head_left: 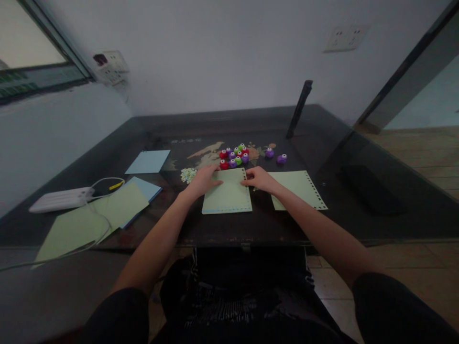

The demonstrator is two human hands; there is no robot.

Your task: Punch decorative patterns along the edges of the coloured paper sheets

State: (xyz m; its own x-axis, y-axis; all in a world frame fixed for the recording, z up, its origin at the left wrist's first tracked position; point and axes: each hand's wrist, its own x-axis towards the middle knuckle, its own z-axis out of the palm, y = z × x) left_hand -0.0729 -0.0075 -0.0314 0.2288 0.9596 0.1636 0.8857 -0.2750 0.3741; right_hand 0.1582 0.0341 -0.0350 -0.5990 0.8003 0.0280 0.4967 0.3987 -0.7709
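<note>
A pale green sheet of paper (228,197) with punched holes along its right edge lies in front of me, with a bluish strip along its near edge. My left hand (203,182) is at its upper left, thumb on top and fingers around the far corner. At the upper right edge, beside the holes, my right hand (261,179) pinches the paper between thumb and curled fingers. Just beyond the sheet sits a cluster of red, purple and green bead-like toys with white eye-like tops (236,154). A second hole-punched sheet (299,187) lies partly under my right forearm.
Two purple toys (269,153) sit apart at the right. Further left are a light blue sheet (148,161), stacked green and blue papers (103,210), and a white power strip (62,199) with a cable. A black upright post (300,109) and dark flat object (371,189) stand right.
</note>
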